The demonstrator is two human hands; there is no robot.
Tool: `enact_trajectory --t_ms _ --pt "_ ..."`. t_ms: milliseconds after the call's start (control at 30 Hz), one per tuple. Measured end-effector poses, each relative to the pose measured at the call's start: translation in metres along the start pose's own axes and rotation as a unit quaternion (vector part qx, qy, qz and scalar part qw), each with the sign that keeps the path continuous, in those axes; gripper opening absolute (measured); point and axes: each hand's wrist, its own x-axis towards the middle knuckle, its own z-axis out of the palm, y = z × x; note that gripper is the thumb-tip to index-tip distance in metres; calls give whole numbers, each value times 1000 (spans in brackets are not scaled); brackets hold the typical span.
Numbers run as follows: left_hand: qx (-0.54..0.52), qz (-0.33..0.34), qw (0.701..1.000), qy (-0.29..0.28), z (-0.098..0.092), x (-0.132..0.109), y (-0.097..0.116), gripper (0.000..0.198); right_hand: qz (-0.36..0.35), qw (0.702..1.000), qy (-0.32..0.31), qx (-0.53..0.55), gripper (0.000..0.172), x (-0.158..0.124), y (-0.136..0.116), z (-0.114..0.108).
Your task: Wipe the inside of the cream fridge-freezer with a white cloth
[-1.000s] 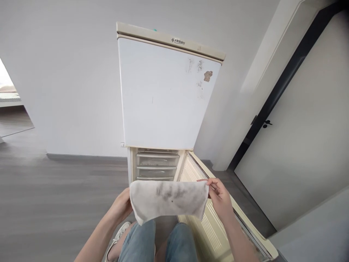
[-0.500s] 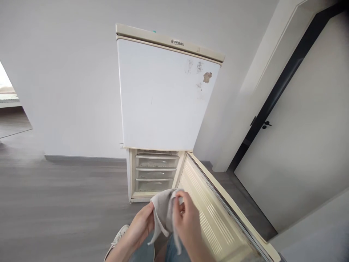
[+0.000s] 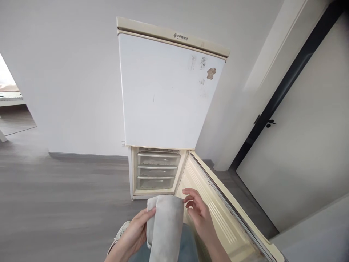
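A folded grey-white cloth (image 3: 165, 225) hangs in front of me, low in the head view. My left hand (image 3: 136, 231) grips its left edge, thumb on the front. My right hand (image 3: 197, 211) hovers just right of the cloth with fingers loosely spread and touches nothing I can make out. Beyond the hands stands an old cream fridge (image 3: 166, 91) with its upper door closed. Its lower freezer door (image 3: 218, 214) is swung open to the right, showing three clear drawers (image 3: 158, 170).
Grey wood-look floor (image 3: 62, 203) spreads to the left. A white wall is behind the fridge. A grey door with a black handle (image 3: 269, 123) stands at the right. My jeans and a white shoe (image 3: 120, 234) show below the cloth.
The cloth was spread wide between both hands, then bunched together, and now hangs folded from my left hand. My right hand has let go and moved off to the right.
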Motion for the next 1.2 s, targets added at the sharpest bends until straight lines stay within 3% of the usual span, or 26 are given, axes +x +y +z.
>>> enact_trajectory --t_ms 67,133,267,433,533,667,833,900,1000,1100,1200 --pt "-3 -5 1000 -4 -2 0 3 24 15 998 -58 -27 45 0 3 -9" --pt "3 -6 1000 -28 -4 0 4 24 32 992 -114 -42 43 -3 2 -11" --pt "37 -3 997 -68 -5 0 7 26 43 990 -128 -52 16 -7 -2 -8" --pt "124 21 990 -62 -17 -1 27 30 108 985 -89 102 22 -2 -4 -20" --pt "142 32 988 -54 -28 -3 39 30 149 964 -36 216 25 -1 -1 -27" --pt "153 30 987 -43 -33 -7 45 32 199 936 -34 290 30 -4 9 -19" --pt "179 28 982 -51 -33 -10 49 35 310 912 -60 261 44 -11 34 -12" --pt "201 30 978 -49 -35 -11 55 35 342 919 -69 185 42 -13 43 -12" --pt "273 51 960 -33 -35 -11 59 37 390 918 -15 68 31 -11 47 -11" --pt "327 81 941 8 -29 -6 48 45 369 926 44 60 30 -7 40 -2" --pt "305 127 942 50 -15 -1 20 52 309 942 58 117 41 -12 25 21"
